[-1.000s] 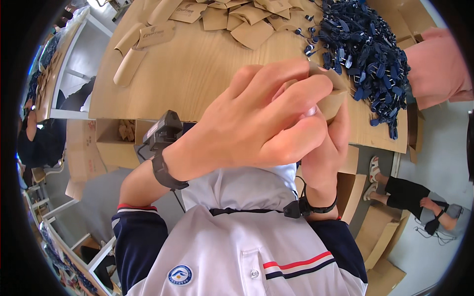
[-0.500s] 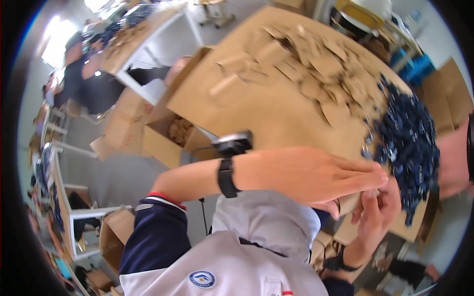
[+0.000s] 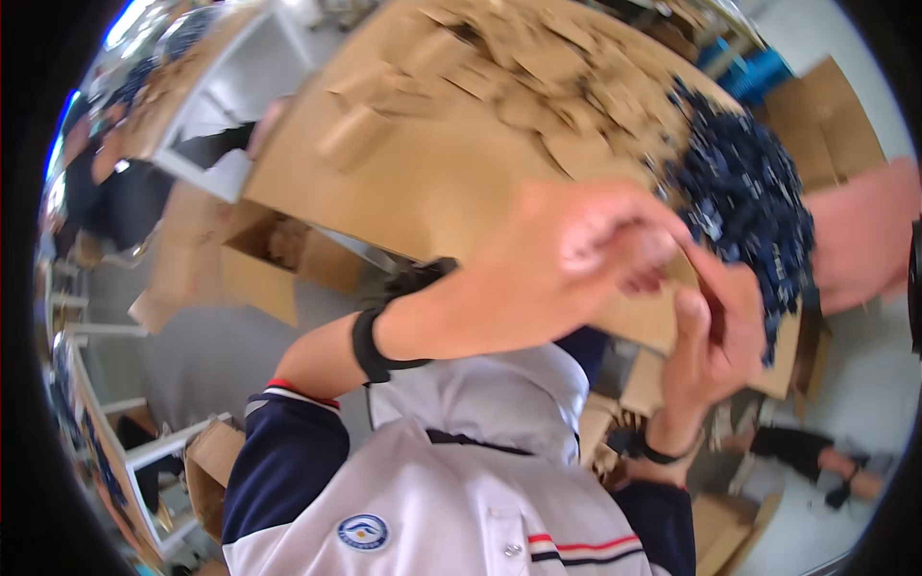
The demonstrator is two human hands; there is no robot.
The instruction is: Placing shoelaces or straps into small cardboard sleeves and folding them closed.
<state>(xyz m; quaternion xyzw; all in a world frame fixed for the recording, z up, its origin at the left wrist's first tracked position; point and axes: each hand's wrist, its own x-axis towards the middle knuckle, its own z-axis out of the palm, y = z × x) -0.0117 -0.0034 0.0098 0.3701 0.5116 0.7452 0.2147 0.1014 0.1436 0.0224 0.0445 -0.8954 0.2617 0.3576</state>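
My left hand [image 3: 600, 245] is raised over the near edge of the table, palm partly turned up and blurred by motion. Its fingers curl inward, and whatever they may hold is too smeared to make out. My right hand [image 3: 718, 331] is just to its right, thumb and fingers apart, with nothing visible between them. The fingertips of both hands come close together; I cannot tell if they touch. Beyond them, a heap of small dark blue pieces [image 3: 744, 182] lies at the table's right side. Flat brown cardboard pieces [image 3: 552, 62] are spread loosely across the far part.
The brown tabletop [image 3: 413, 182] stretches ahead. Another person's arm [image 3: 864, 235] reaches in by the blue heap from the right. An open cardboard box [image 3: 259, 259] stands left of the table, another [image 3: 826, 125] at the far right, near a blue crate [image 3: 740, 72].
My hands have drawn apart from their overlapped pose. The left has turned its palm up and curled its fingers; a brown piece glimpsed between them is no longer visible. The view has shifted.
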